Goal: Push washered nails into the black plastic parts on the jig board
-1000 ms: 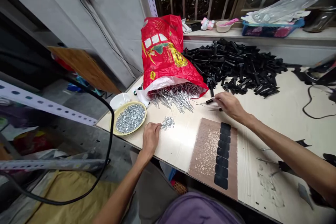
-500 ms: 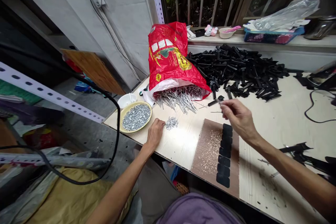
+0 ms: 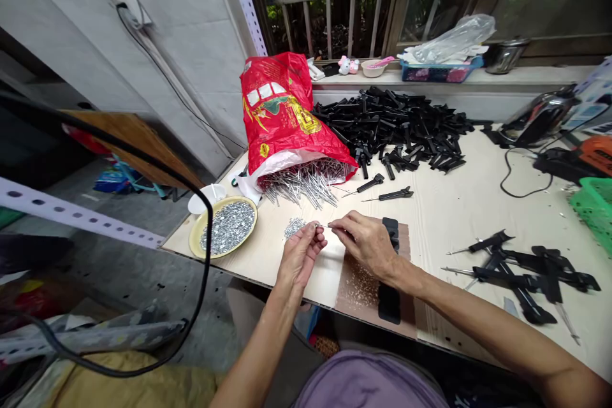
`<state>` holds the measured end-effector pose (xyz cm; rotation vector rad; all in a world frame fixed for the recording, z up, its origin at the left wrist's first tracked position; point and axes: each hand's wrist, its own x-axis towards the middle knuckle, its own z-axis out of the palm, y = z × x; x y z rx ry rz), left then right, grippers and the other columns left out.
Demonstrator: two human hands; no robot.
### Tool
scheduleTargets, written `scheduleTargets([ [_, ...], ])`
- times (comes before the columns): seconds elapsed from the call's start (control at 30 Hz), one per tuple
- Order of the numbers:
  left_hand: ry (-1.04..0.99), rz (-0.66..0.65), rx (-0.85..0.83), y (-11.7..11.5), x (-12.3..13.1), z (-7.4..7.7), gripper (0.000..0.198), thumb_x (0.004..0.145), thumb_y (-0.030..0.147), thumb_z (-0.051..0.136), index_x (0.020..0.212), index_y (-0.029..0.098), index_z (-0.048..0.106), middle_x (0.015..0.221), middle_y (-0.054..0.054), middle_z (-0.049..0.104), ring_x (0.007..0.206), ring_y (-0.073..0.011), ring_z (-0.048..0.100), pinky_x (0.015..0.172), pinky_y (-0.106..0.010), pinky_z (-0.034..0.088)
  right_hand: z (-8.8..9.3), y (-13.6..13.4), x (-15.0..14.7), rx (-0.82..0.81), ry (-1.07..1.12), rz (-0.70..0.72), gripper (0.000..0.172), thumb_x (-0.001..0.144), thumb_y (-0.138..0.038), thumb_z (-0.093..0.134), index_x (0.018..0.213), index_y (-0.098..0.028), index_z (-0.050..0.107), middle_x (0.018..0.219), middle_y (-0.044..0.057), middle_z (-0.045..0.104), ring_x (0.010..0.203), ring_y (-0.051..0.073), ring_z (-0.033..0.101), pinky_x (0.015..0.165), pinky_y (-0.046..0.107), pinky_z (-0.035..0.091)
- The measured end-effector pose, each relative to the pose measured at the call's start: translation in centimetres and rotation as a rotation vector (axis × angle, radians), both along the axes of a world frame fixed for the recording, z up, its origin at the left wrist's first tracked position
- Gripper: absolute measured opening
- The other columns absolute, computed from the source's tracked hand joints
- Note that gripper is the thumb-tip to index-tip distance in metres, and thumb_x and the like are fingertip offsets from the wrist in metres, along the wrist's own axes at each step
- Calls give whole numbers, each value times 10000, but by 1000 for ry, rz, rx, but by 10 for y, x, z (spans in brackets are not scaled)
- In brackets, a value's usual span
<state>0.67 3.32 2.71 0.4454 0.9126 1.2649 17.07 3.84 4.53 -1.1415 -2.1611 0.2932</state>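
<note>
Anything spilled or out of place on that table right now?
Rods spill from the red bag's mouth onto the table, and metal bits lie loose outside the bowl; both may be deliberate. Pale specks litter the brown board, untidily. No damage stands out.

The left hand (image 3: 302, 254) and right hand (image 3: 367, 242) pinch a thin metal pin (image 3: 323, 225); from it, silver bits (image 3: 293, 227) lie at nine o'clock, a red bag (image 3: 282, 111) at eleven, black parts (image 3: 396, 121) at one.

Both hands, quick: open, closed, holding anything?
Right hand: closed, pinching a thin metal rod.
Left hand: closed in a pinch at the rod's other end; exactly what it grips is too small to tell.
</note>
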Motion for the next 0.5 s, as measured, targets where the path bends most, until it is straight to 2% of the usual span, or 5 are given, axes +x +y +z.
scheduleTargets([
  [0.23,32,-19,49,1,15,2,298,622,308,807,794,124,647,691,3,608,618,-63,568,640,-207,521,5,-6,11,15,-127,-94,238,952,-295,426,1022,-228,643,878,34,610,712,131,567,569,233,365],
  [0.5,154,-8,74,4,23,0,335,600,305,808,837,103,683,701,-21,655,596,-80,587,651,-241,512,2,-7,15,95,-176,-159,223,941,-268,443,932,-196,654,862,48,625,734,141,565,582,245,352],
])
